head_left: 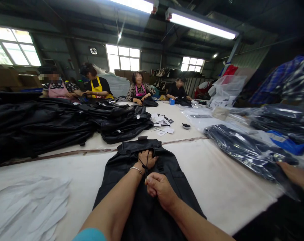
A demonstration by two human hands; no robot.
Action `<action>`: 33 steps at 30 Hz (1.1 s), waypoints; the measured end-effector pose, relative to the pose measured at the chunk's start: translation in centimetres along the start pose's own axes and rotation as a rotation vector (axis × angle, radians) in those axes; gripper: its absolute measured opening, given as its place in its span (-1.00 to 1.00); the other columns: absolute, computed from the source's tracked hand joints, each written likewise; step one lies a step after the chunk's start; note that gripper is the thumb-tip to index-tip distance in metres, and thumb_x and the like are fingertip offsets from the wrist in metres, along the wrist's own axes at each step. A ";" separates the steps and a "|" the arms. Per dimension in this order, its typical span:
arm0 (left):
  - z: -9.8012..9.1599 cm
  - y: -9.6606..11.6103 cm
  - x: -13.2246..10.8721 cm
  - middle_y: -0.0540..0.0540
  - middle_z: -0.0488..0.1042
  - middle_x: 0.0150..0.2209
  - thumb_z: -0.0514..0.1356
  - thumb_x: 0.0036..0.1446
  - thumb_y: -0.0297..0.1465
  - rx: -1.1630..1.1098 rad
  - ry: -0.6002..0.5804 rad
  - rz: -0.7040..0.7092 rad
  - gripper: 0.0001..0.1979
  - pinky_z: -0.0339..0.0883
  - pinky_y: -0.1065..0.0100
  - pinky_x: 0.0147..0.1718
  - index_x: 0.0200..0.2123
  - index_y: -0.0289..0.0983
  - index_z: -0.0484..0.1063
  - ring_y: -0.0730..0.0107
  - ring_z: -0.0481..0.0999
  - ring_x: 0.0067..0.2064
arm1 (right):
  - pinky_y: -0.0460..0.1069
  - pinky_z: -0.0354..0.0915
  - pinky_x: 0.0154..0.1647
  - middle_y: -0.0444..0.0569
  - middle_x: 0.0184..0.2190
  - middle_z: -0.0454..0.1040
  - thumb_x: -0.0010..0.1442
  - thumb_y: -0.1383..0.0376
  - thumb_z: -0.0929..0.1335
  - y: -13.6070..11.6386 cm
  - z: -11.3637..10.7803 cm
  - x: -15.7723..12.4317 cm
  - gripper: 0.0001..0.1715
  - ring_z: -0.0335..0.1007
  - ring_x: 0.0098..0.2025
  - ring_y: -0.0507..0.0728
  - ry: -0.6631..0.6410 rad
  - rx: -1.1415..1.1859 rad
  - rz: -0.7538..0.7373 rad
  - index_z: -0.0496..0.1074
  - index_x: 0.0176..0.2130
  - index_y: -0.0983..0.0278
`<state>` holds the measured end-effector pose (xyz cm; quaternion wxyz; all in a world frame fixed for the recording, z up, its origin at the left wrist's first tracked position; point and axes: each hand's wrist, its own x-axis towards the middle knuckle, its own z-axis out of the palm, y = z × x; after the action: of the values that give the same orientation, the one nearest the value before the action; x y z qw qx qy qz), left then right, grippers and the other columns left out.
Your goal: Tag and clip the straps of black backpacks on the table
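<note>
1. Bag [146, 214]: on the bench [232, 190], right in front of the wearer, lower end cut off by the view. Looks soft and smooth. I'd expect light, floppy, a bit slippery; creases more likely than breaks.
2. Right hand [158, 187]: grip narrow, thumb and fingers pinched on the cord [146, 170]. Cord is thin and limp, so it only works in tension.
3. Left hand [146, 160]: fingers spread on the bag's upper part, cord crossing over them. Can't tell if the fingertips grip anything.
4. Best holds, my call: layered fabric by the flap [139, 146], or both sides together. A single-layer pinch would likely sag.
5. Room: bare bench both sides; sheets [41, 207] limit the left, a pack [242, 150] the right, with a co-worker's hand [296, 175] at it. Bench edge cuts in at lower right.
6. Farther: strip [91, 152] meets the bag's top from both sides, possible snag. Beyond: black pile [41, 124] left, tags [163, 122] ahead.
</note>
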<state>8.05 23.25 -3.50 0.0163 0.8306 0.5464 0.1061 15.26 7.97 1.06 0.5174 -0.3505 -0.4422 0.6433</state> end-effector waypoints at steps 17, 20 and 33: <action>-0.3 -3.0 -3.9 -0.36 0.22 0.15 -0.05 0.19 0.03 0.000 -0.027 -0.045 -0.32 0.06 -0.05 0.11 0.26 -0.21 0.14 -0.15 0.22 0.18 | -0.11 -0.08 -0.63 -0.26 -0.76 0.16 0.18 0.14 0.37 0.2 -0.2 -0.4 -0.68 0.01 -0.70 -0.09 -0.044 -0.061 -0.036 0.41 -0.43 0.35; -1.2 -3.0 -2.6 -0.31 0.31 0.03 -0.02 0.18 0.01 -0.017 -0.038 -0.103 -0.39 0.11 -0.06 0.05 0.19 -0.18 0.22 -0.09 0.34 0.05 | -0.11 -0.07 -0.63 -0.26 -0.76 0.15 0.17 0.14 0.38 0.5 -0.5 0.0 -0.68 0.02 -0.69 -0.08 -0.039 -0.068 -0.020 0.41 -0.44 0.35; 0.5 -2.6 -4.5 -0.34 0.01 0.33 -0.09 0.20 0.02 -0.015 -0.085 -0.087 -0.25 -0.10 -0.12 0.19 0.31 -0.33 0.04 -0.22 -0.04 0.31 | -0.11 -0.06 -0.61 -0.25 -0.75 0.19 0.16 0.10 0.36 1.0 -1.0 0.6 -0.65 0.03 -0.69 -0.08 0.026 -0.130 0.022 0.40 -0.43 0.34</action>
<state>4.05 20.23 -5.03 0.0503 0.8096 0.5801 0.0740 15.66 8.69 -0.20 0.4921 -0.3965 -0.4724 0.6144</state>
